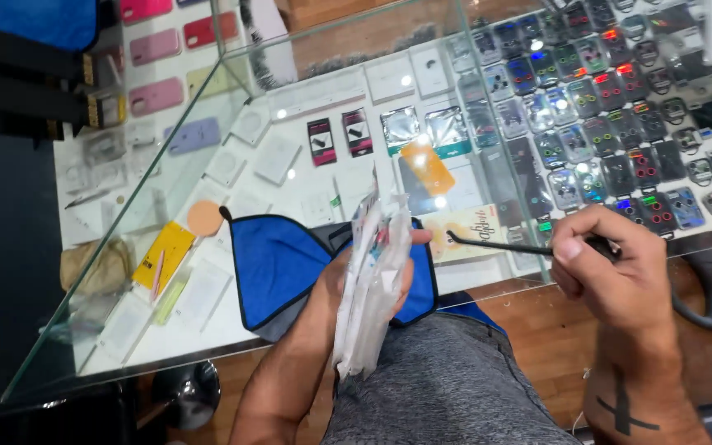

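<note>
In my left hand [352, 276] I hold a stack of thin clear plastic packets [372, 284], whitish with small bits of colour showing through, standing on edge and fanned a little at the top. My fingers are clamped around the stack from behind, with the thumb tip showing past its right edge. The stack sits above my grey-clad knee [447, 387] and in front of the blue cloth [278, 264], which lies on the glass counter [125, 330]. To the right of the cloth, my right hand [611, 276] is closed tight on a thin black tool [504, 245], whose hooked tip points left toward the packets without touching them. Beyond the cloth, under the glass, lie white boxes, two dark packets and rows of small camera-lens protectors [603, 124].
</note>
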